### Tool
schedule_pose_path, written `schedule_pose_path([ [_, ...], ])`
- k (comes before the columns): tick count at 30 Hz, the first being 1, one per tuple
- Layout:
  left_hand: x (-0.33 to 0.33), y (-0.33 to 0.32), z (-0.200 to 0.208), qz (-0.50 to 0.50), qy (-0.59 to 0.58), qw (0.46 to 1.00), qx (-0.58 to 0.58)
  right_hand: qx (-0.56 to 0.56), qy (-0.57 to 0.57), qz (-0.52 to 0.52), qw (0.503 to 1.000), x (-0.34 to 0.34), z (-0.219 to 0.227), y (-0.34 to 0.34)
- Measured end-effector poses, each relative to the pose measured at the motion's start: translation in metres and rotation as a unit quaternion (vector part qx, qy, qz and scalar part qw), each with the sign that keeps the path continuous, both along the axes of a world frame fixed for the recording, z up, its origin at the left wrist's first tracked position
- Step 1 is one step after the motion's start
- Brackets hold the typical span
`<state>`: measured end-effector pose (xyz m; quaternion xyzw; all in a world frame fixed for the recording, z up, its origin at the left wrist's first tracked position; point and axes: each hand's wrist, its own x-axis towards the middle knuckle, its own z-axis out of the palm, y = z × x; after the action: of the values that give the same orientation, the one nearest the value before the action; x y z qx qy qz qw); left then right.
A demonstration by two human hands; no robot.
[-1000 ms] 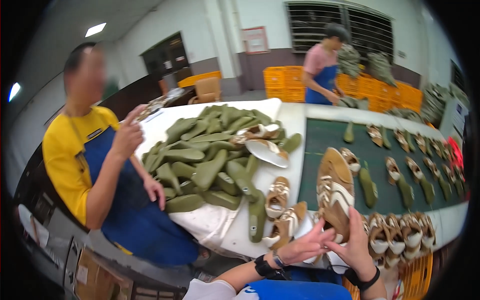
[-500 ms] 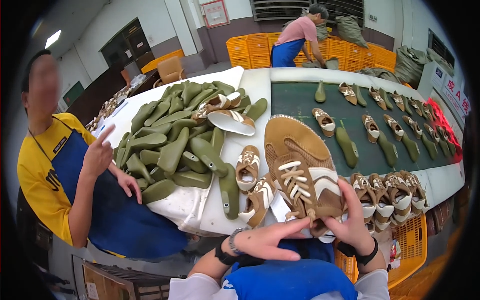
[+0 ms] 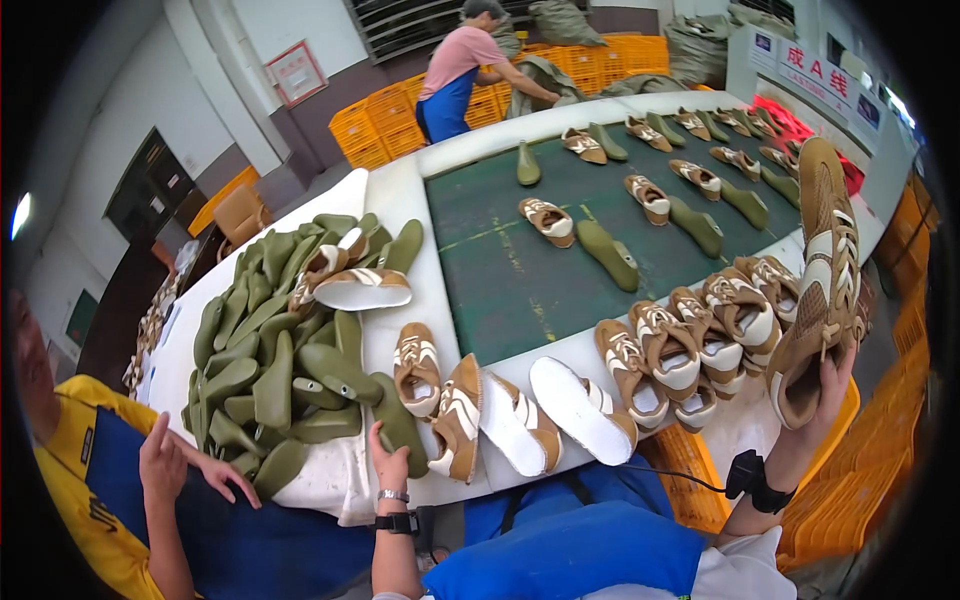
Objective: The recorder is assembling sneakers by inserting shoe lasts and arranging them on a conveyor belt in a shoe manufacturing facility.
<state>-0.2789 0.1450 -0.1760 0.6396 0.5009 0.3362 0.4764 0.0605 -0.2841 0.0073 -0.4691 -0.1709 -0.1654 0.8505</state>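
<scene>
In my right hand (image 3: 828,392) a brown and white sneaker (image 3: 828,250) stands toe up at the right, gripped near its heel, its laces showing. My left hand (image 3: 388,468) closes around the near end of a green shoe last (image 3: 400,425) at the front edge of the pile; some of its fingers are hidden. Just right of that last sit a brown sneaker (image 3: 415,375) and another sneaker (image 3: 457,420) tipped on its side. Beside them two sneakers lie with white soles upward, one sole (image 3: 510,430) nearer my left hand and the other sole (image 3: 570,400) farther right.
A heap of green lasts (image 3: 270,350) covers the white table's left, with sneakers (image 3: 365,288) on top. Paired shoes and lasts line a green belt (image 3: 500,290). Several sneakers (image 3: 700,340) stand along the near edge. Orange crates (image 3: 690,480) are below. One co-worker (image 3: 90,480) is at left, another (image 3: 455,75) beyond.
My right hand has carried the sneaker to the right and turned it upright. My left hand has left the sneaker and moved onto a green last. The view has turned rightward.
</scene>
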Motion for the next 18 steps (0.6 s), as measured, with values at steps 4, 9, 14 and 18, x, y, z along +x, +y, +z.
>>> schedule_pose_path([
  [4, -0.025, -0.012, 0.036, -0.008, -0.195, 0.969, -0.151, 0.001, 0.016, 0.002, 1.000, 0.006, -0.009, -0.011],
  [9, -0.067, -0.045, 0.118, -0.065, -0.207, 0.946, -0.242, 0.013, 0.061, 0.023, 0.998, 0.019, -0.017, 0.001],
  [14, 0.013, -0.033, 0.191, -0.172, -0.204, 0.944, -0.193, 0.006, 0.079, 0.048, 0.996, 0.029, -0.024, 0.023],
  [18, 0.166, 0.040, 0.174, -0.292, -0.114, 0.933, -0.175, -0.010, 0.074, 0.027, 0.997, 0.032, -0.042, 0.013],
])
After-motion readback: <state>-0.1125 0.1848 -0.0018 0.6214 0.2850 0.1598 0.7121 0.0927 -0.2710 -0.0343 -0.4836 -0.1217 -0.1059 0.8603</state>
